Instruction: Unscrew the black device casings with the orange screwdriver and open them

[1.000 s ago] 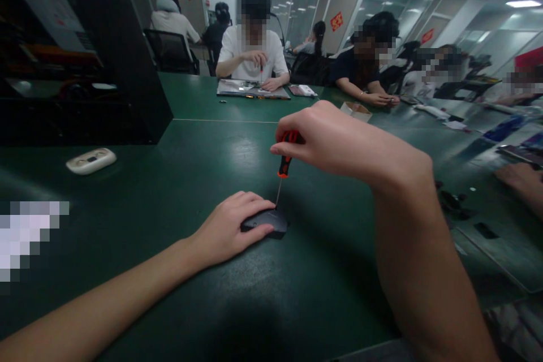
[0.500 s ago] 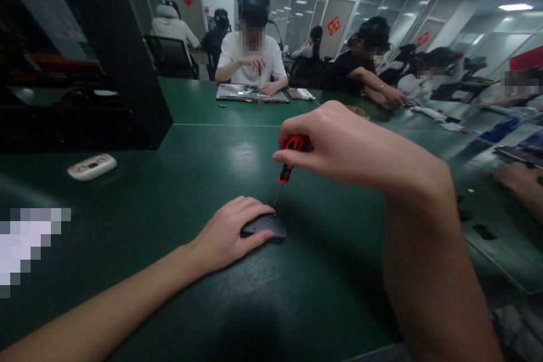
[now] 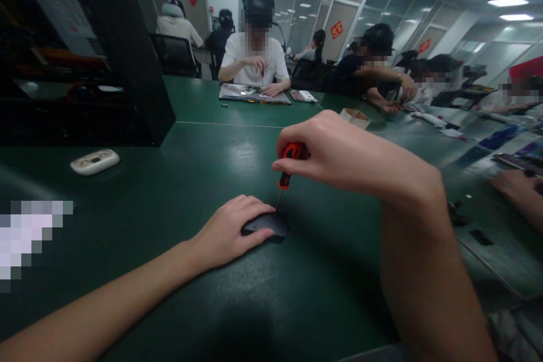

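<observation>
A dark grey computer mouse [image 3: 271, 226] lies on the green table [image 3: 203, 164]. My left hand [image 3: 240, 229] grips it from the left, fingers along its far side and thumb on the near side. Above the mouse, my right hand [image 3: 314, 144] is closed around the red-and-black handle of a screwdriver [image 3: 285, 180]. The thin shaft slants down, its tip meeting the far part of the mouse near my left fingertips. What exactly the tip touches is too small to make out.
A black shelf-like cabinet [image 3: 139, 68] stands at the left, with a cream oval case [image 3: 95, 162] before it. Across the table a person in white [image 3: 233, 51] works on a flat panel [image 3: 237, 95]. A small open box [image 3: 355, 118] sits beyond my right hand. Another person's hand [image 3: 515, 186] rests at the right.
My right hand and the screwdriver handle have come slightly lower, while my left hand still holds the mouse in place. The view has shifted a little. A co-worker at the right has moved their arms.
</observation>
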The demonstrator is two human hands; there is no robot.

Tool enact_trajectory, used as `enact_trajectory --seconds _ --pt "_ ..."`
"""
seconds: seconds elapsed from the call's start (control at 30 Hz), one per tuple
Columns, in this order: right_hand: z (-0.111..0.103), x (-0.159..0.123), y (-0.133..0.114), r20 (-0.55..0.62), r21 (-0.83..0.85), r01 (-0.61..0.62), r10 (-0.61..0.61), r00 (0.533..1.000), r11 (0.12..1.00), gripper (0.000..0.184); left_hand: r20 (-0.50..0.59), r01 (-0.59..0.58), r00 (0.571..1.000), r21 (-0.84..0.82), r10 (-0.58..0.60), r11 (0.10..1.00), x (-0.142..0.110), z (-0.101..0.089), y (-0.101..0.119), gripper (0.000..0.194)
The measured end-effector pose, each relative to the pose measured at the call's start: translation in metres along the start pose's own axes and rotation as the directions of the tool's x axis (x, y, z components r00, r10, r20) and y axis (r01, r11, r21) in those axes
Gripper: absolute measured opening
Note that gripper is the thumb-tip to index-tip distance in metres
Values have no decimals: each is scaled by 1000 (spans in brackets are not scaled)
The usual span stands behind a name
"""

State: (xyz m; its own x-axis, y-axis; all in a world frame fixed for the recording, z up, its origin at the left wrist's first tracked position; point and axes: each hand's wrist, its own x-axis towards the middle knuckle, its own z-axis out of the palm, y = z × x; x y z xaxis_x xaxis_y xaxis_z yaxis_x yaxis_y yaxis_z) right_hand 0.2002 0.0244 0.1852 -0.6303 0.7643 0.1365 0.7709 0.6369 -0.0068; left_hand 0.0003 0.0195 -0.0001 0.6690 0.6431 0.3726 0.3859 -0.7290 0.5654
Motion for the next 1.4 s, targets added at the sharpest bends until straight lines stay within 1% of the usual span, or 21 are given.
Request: enact_trajectory --seconds 0.1,0.17,0.23,0.3,0.4,0.53,0.67,0.77,0.87,1.07,1.17,1.4 --pt "1 0 2 46 62 24 -27 999 998 16 2 1 1000 2 -1 1000 0 0 0 33" --pt "0 -1 1 90 106 64 -73 993 992 12 2 0 1000 1 0 1000 0 0 0 33" --pt "-1 -2 0 111 127 101 -115 987 987 13 5 -2 1000 -2 2 1000 1 -1 0 32" --pt "-1 -2 -3 114 139 113 -130 985 984 14 7 -2 1000 -4 2 1000 1 -1 0 32" --pt "1 -1 -6 103 170 134 -153 983 976 16 4 10 1000 -17 -10 1000 0 0 -1 33" --pt "0 0 -10 55 210 200 -216 975 957 15 -40 40 998 -73 -43 997 0 0 -1 45" --pt "-5 -1 -17 10 256 250 -261 965 934 17 -32 76 996 -94 -79 993 1 0 -2 37" --pt "-5 0 -21 22 274 266 -283 959 924 17 -42 97 994 -106 -101 990 0 1 -4 35" --pt "2 4 -22 35 279 285 -306 951 917 18 -41 111 992 -116 -116 987 -1 2 -5 33" --pt "14 10 -19 -4 285 339 -353 936 897 19 -24 153 987 -147 -158 977 -1 2 -5 34" --pt "13 11 -20 5 295 347 -364 931 890 19 -13 160 986 -164 -164 973 0 2 -6 36" --pt "11 11 -21 28 309 331 -357 934 891 17 -29 137 989 -197 -146 971 0 0 -4 39"
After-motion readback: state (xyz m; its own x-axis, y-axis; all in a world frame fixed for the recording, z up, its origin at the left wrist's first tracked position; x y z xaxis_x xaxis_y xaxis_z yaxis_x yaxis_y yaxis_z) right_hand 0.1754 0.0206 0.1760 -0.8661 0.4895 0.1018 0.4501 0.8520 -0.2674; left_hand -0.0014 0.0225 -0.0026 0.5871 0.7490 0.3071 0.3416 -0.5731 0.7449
